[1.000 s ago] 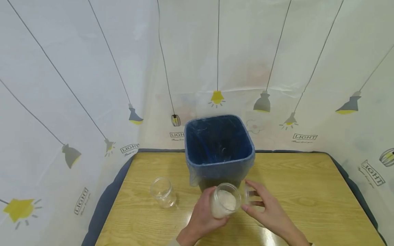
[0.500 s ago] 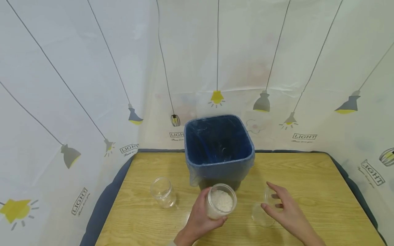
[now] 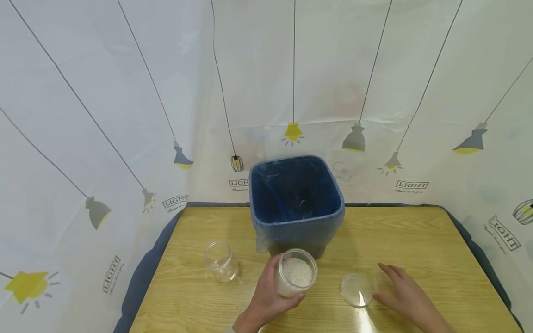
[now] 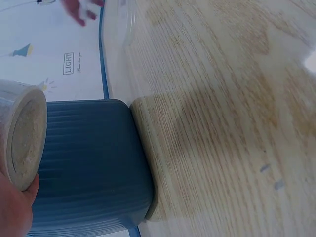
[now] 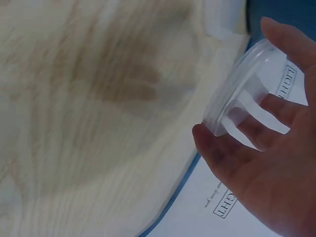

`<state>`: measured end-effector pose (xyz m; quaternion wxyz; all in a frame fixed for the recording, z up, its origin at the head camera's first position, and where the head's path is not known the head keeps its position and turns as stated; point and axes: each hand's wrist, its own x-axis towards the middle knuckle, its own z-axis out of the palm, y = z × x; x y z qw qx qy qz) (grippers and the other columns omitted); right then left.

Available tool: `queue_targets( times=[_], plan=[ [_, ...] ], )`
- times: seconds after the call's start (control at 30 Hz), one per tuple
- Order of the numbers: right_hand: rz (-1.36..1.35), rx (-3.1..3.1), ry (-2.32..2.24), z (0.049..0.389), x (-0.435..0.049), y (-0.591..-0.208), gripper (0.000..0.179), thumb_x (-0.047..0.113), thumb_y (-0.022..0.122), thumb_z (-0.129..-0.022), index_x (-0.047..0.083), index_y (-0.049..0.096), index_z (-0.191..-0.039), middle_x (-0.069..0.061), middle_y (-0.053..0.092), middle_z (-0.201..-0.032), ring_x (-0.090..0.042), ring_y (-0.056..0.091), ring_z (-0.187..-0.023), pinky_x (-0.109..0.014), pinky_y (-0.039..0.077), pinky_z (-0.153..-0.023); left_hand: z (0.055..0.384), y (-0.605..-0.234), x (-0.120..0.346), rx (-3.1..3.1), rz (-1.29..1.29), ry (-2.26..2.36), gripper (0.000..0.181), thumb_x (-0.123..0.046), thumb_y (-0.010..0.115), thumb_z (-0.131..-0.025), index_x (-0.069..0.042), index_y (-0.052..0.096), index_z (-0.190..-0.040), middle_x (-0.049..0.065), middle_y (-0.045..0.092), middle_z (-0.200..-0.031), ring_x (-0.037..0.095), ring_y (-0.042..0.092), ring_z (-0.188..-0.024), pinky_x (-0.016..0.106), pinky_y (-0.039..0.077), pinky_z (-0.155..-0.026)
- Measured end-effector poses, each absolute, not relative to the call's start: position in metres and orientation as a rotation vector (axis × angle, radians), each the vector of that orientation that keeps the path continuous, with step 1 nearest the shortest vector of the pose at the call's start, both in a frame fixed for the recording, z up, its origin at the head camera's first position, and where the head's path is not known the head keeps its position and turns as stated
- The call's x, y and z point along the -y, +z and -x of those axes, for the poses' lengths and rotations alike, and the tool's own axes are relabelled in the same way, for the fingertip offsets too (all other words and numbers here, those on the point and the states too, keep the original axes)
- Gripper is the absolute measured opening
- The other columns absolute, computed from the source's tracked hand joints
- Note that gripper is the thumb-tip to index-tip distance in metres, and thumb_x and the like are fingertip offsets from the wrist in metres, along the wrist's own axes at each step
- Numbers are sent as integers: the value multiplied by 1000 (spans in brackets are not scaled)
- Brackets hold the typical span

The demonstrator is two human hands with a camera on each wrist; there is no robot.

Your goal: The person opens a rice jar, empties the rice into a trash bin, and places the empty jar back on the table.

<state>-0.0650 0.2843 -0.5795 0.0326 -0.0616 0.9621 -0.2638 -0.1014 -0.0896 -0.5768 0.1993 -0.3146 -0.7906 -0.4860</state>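
My left hand grips a clear jar partly filled with white grains. The jar has no lid on it and leans toward me in front of the bin. In the left wrist view the jar's round base shows, with part of my left hand below it. To the right, my right hand holds a clear round lid by its edge, between thumb and fingers. A second clear lid lies on the table, just left of that hand.
A blue square bin with a clear liner over its rim stands at the back middle of the wooden table. An empty clear jar stands left of it. Lamp-printed sheeting surrounds the table.
My right hand has moved right and toward me with the lid, away from the jar. The lid lying on the table is now uncovered. My left hand has shifted slightly left with the jar.
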Motion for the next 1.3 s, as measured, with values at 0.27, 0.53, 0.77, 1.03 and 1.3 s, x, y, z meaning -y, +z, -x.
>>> queue_targets(
  times=[0.27, 0.53, 0.77, 1.03, 1.3],
  plan=[
    [107, -2818, -664, 69, -298, -598, 86, 36, 85, -83, -9, 48, -146, -37, 50, -138, -56, 54, -121, -68, 47, -95, 100, -577, 91, 2205, 886, -1351, 97, -23, 96, -64, -4, 46, -144, 10, 59, -135, 26, 64, -116, 40, 55, -97],
    [142, -2836, -575, 69, -301, -607, 88, 44, 86, -80, -6, 51, -144, -34, 53, -135, -62, 51, -117, -70, 49, -85, 100, -576, 92, 2219, 885, -1352, 96, -25, 96, -64, -4, 47, -144, 10, 59, -136, 26, 64, -117, 41, 54, -98],
    [159, -2855, -542, 68, -302, -606, 90, 48, 86, -79, -4, 52, -144, -32, 52, -136, -63, 50, -116, -70, 52, -74, 98, -572, 92, 2265, 858, -1334, 96, -29, 96, -65, -5, 47, -144, 10, 59, -137, 26, 63, -118, 42, 54, -98],
    [167, -2834, -570, 69, -303, -608, 93, 50, 86, -78, -5, 52, -144, -32, 53, -136, -61, 50, -116, -70, 50, -81, 97, -569, 92, 2267, 860, -1357, 96, -29, 96, -65, -6, 47, -144, 9, 59, -137, 25, 63, -118, 41, 54, -99],
    [152, -2880, -652, 70, -300, -593, 74, 48, 74, -92, -9, 57, -137, -39, 51, -137, -59, 55, -118, -67, 50, -89, 96, -567, 95, 2263, 854, -1371, 96, -28, 97, -65, -8, 47, -145, 9, 59, -138, 25, 63, -119, 40, 53, -99]
  ],
)
